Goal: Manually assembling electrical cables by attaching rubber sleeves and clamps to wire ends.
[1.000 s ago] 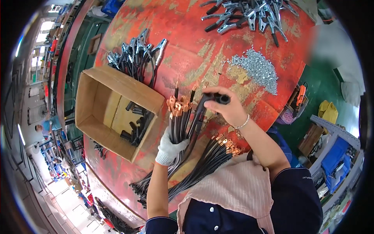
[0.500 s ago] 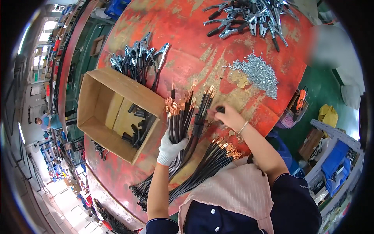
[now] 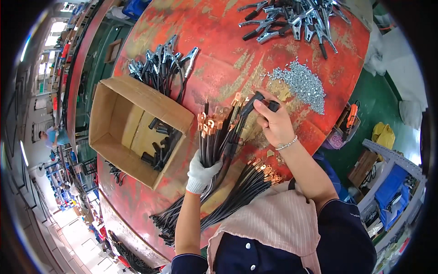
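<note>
My left hand (image 3: 200, 174), in a white knit glove, is closed round a bundle of black cables (image 3: 211, 150) whose copper ring lugs (image 3: 209, 122) point away from me. To its right, my bare right hand (image 3: 277, 125) pinches a black sleeve (image 3: 249, 106) at the lug end of one cable in the bundle. The sleeve is tilted, and how far it goes over the lug is hard to tell. A second black sleeve (image 3: 273, 106) is held in the same hand. Closer to my body lies another bundle of cables (image 3: 237, 195) with copper lugs.
A cardboard box (image 3: 108, 109) with black sleeves (image 3: 162, 153) inside stands at the left on the worn red table (image 3: 219, 41). Metal spring clamps lie behind it (image 3: 162, 64), and a larger heap of clamps (image 3: 296, 20) is far right. Small silvery screws (image 3: 299, 86) form a pile.
My right hand has moved slightly up and away from me, bringing a sleeve to a cable's lug end. The gloved hand keeps its hold, with the bundle shifted slightly right.
</note>
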